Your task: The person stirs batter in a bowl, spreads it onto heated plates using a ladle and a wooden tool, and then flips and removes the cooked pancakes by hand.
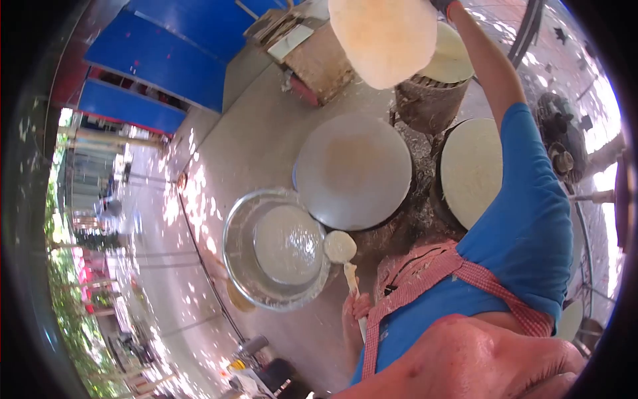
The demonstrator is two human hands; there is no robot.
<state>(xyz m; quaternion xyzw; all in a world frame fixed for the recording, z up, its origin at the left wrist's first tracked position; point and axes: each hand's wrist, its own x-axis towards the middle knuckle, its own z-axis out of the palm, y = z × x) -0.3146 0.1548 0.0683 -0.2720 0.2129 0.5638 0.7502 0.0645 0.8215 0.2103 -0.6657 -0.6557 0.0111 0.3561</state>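
My left hand [359,307] is closed around the pale handle of a ladle [340,247]. Thick whitish batter fills the ladle's bowl, at the rim of a large metal basin [236,266]. Inside the basin lies a pool of batter [287,243]. My right arm reaches to the top edge, where my dark-gloved right hand [441,5] is partly cut off. It is at the edge of a thin round pancake [384,41], pale with a golden tint, held up above the ground; the fingertips are hidden. Between my hands sits a round griddle [355,171] with a brownish middle.
Another griddle [473,174] carries a pale layer, partly behind my sleeve. A drum-like stove [430,103] at the top supports another pale round [450,56]. A worn box [319,63] stands near blue panels [159,50]. A dark cable [205,266] crosses the floor.
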